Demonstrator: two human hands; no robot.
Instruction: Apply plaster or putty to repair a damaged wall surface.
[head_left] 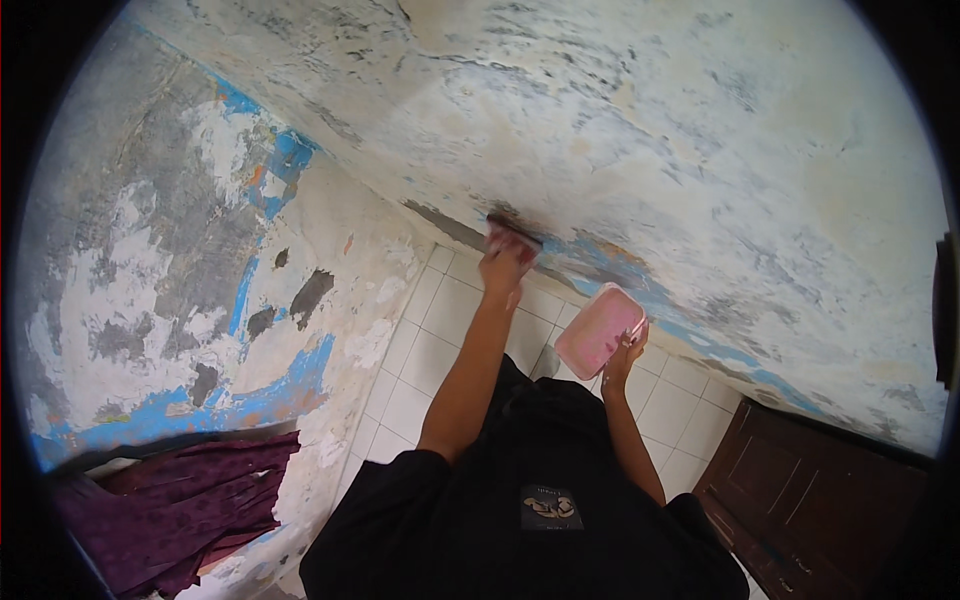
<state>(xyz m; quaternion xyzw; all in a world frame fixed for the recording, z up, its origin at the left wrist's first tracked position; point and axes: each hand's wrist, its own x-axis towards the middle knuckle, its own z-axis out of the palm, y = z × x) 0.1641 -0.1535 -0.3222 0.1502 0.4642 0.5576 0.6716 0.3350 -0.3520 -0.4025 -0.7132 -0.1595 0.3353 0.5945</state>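
My left hand is stretched out to the low part of the patchy, peeling wall and grips a flat putty scraper, whose blade is pressed against the wall surface. My right hand holds a pink rectangular tray by its near edge, close to the wall and just right of the scraper. The tray's inside looks smeared with pale paste. My black shirt fills the lower middle of the view.
White floor tiles lie below my arms. A second peeling wall with blue and grey patches stands to the left, with a purple cloth at its foot. A dark brown wooden door is at the lower right.
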